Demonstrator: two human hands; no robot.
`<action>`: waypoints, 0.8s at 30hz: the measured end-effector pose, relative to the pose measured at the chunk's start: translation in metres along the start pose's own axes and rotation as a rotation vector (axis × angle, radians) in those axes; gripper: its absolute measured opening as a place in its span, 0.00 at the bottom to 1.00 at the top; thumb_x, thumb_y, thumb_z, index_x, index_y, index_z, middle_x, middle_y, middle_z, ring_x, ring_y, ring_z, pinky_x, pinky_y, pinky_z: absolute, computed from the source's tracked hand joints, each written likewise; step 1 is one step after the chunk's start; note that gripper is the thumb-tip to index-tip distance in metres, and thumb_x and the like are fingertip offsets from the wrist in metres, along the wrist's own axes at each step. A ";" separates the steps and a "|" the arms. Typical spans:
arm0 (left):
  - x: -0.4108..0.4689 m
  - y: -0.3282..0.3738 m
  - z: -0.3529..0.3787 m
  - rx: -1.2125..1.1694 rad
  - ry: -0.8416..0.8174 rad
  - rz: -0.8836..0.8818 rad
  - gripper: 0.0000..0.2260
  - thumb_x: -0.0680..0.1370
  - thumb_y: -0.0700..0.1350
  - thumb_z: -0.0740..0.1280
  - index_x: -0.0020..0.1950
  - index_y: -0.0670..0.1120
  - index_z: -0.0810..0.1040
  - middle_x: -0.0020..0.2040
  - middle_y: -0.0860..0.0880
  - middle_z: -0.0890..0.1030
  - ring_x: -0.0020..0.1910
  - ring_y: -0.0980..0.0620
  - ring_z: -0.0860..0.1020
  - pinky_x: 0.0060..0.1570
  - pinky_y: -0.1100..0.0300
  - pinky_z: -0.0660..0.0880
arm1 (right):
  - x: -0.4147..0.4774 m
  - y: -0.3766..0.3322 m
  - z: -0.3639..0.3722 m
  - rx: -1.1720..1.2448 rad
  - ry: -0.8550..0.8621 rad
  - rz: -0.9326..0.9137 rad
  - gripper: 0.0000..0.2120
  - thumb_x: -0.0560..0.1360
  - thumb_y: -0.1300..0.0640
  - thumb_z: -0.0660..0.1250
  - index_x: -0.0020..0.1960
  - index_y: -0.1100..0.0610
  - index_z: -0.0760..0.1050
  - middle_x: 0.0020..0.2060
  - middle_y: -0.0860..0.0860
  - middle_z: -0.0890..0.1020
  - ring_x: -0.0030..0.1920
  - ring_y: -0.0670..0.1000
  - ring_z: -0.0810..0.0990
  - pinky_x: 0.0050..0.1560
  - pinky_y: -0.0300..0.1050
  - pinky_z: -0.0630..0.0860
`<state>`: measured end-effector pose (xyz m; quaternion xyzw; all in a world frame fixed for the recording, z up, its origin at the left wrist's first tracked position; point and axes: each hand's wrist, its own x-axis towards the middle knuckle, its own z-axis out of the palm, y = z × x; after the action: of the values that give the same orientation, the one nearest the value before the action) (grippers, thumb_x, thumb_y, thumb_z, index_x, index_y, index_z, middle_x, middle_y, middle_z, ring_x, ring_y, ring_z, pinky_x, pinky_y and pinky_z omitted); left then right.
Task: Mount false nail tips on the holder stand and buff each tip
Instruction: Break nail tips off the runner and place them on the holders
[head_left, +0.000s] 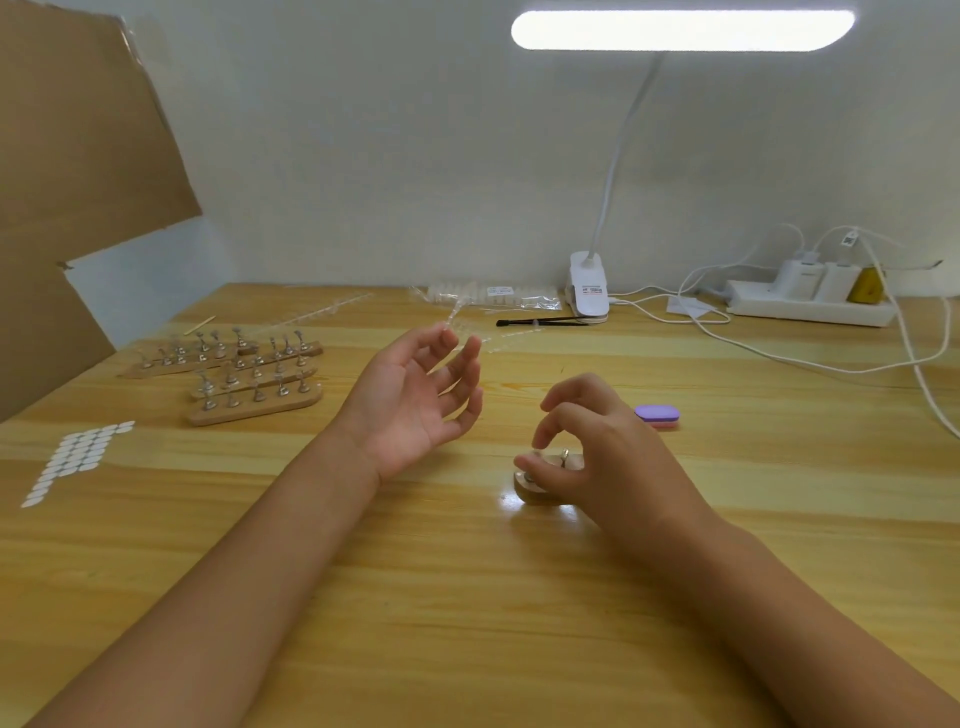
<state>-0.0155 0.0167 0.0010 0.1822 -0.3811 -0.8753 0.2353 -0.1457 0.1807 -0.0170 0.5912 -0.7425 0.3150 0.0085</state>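
Note:
A small wooden holder stand (531, 494) with metal pegs lies mid-table, mostly hidden under my right hand (602, 457). That hand's thumb and forefinger pinch at a small pale nail tip (534, 457) on one peg. My left hand (415, 400) hovers palm up to the left, fingers loosely curled. Its thumb and fingertips seem to hold a clear strip of nail tips (457, 314) that rises above them. A purple and pink buffer block (657, 417) lies just right of my right hand.
Several more wooden holder stands (254, 379) sit at the left, with a sheet of white adhesive dots (78, 457) nearer me. At the back are a bag of tips (491, 295), a black brush (540, 322), a clip lamp (589, 286), a power strip (810, 307) and loose cables (831, 366). Cardboard (78, 156) stands at the left.

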 end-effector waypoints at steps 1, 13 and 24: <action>0.000 0.000 0.000 -0.004 0.006 0.002 0.04 0.73 0.48 0.70 0.39 0.50 0.79 0.49 0.51 0.82 0.46 0.53 0.79 0.51 0.56 0.75 | 0.000 0.000 0.000 0.004 -0.005 0.006 0.11 0.73 0.47 0.73 0.48 0.54 0.79 0.54 0.39 0.68 0.55 0.45 0.74 0.44 0.28 0.66; -0.001 -0.005 0.005 0.020 0.087 0.013 0.04 0.74 0.48 0.70 0.40 0.50 0.78 0.47 0.51 0.83 0.43 0.54 0.79 0.48 0.59 0.74 | 0.002 -0.003 0.003 -0.057 -0.025 -0.024 0.11 0.75 0.48 0.71 0.50 0.56 0.80 0.55 0.45 0.74 0.58 0.44 0.70 0.58 0.39 0.67; -0.004 -0.016 0.017 0.460 0.199 0.291 0.11 0.80 0.48 0.66 0.40 0.52 0.82 0.43 0.54 0.84 0.43 0.58 0.79 0.46 0.62 0.75 | 0.002 0.003 -0.025 0.033 0.105 0.041 0.13 0.74 0.46 0.68 0.56 0.47 0.79 0.60 0.43 0.75 0.66 0.46 0.68 0.71 0.59 0.60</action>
<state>-0.0250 0.0379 0.0004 0.2592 -0.5668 -0.7007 0.3473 -0.1580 0.1913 0.0018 0.5583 -0.7478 0.3580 0.0312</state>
